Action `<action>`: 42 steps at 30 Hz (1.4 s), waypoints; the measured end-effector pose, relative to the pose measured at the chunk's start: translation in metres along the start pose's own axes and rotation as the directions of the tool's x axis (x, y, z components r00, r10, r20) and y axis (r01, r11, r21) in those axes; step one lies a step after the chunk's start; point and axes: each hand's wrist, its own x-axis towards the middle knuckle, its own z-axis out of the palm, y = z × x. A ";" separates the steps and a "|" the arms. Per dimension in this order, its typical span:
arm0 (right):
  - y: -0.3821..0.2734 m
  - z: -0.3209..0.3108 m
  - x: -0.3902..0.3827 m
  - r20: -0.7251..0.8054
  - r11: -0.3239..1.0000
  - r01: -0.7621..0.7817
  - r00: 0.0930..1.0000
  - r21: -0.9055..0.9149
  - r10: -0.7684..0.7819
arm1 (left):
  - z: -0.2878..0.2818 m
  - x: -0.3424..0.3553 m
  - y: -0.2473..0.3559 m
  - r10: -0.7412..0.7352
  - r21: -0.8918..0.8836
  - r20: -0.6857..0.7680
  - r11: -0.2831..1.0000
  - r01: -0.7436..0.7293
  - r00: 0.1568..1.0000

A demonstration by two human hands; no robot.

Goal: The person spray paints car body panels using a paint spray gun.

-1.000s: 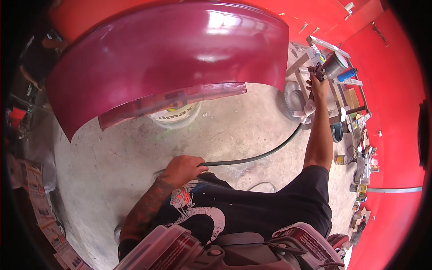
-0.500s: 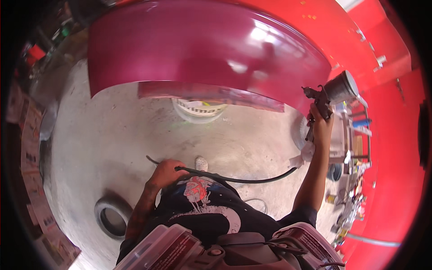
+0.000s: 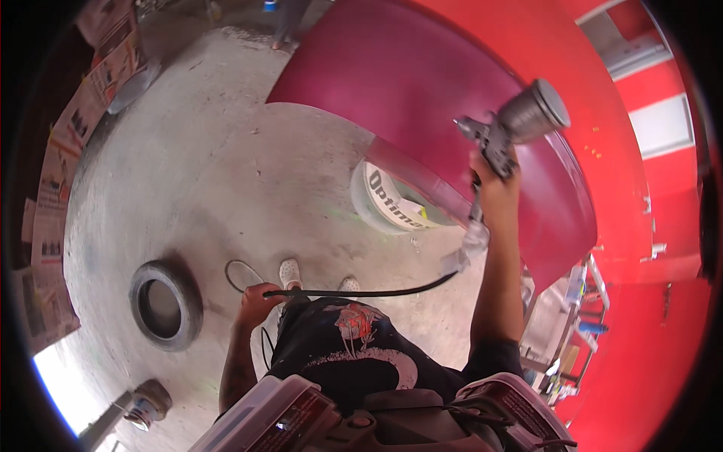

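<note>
My right hand (image 3: 497,184) grips a spray gun (image 3: 489,143) with a grey cup on top, its nozzle pointing left. The gun is held up in front of a glossy magenta car panel (image 3: 392,68); the gap between them is hard to judge. A dark air hose (image 3: 369,293) hangs from the gun's handle, where a pale wrapping (image 3: 473,239) covers the joint. At waist height my left hand (image 3: 260,303) is closed around the hose, holding it off to the left.
Under the panel stands a white bucket (image 3: 392,200). A tyre (image 3: 166,305) lies on the concrete floor at left. Shelving with cans and bottles (image 3: 576,328) stands at right by the red wall (image 3: 648,346). Another person's leg (image 3: 286,30) shows at the far side.
The view has turned, so the panel now slants down toward the right. My right hand has brought the spray gun from the panel's right end to in front of its surface. My left hand still holds the hose.
</note>
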 end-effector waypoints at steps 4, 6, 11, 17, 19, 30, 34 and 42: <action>-0.006 0.099 0.053 0.175 0.991 -0.075 0.983 0.108 0.056 | -0.025 -0.022 -0.020 -0.051 -0.111 -0.168 0.993 0.033 0.984; -0.011 0.145 0.078 0.254 0.988 -0.038 0.967 0.148 -0.001 | -0.034 -0.031 -0.024 -0.080 -0.087 -0.279 0.995 0.058 0.957; -0.021 0.243 0.127 0.319 0.997 -0.017 0.948 0.075 -0.008 | -0.044 -0.036 -0.025 -0.137 -0.122 -0.406 0.988 0.095 0.904; -0.035 0.249 0.133 0.324 0.999 -0.011 0.946 0.031 0.001 | -0.047 -0.032 -0.019 -0.154 -0.113 -0.432 0.987 0.116 0.889; -0.038 0.215 0.126 0.301 0.998 -0.052 0.952 -0.032 0.059 | -0.042 -0.028 -0.012 -0.141 -0.114 -0.420 0.988 0.102 0.897; -0.002 -0.045 0.027 0.053 0.998 -0.047 0.998 0.035 0.045 | 0.021 0.012 0.075 0.060 0.118 0.053 0.991 -0.066 0.997; 0.025 -0.143 -0.023 -0.110 0.998 -0.033 0.993 0.049 0.038 | 0.059 0.022 0.117 0.150 0.156 0.178 0.971 -0.179 0.972; 0.079 -0.324 -0.108 -0.459 0.969 -0.199 0.881 -0.146 0.112 | 0.155 0.037 0.197 0.255 0.153 0.507 0.913 -0.377 0.823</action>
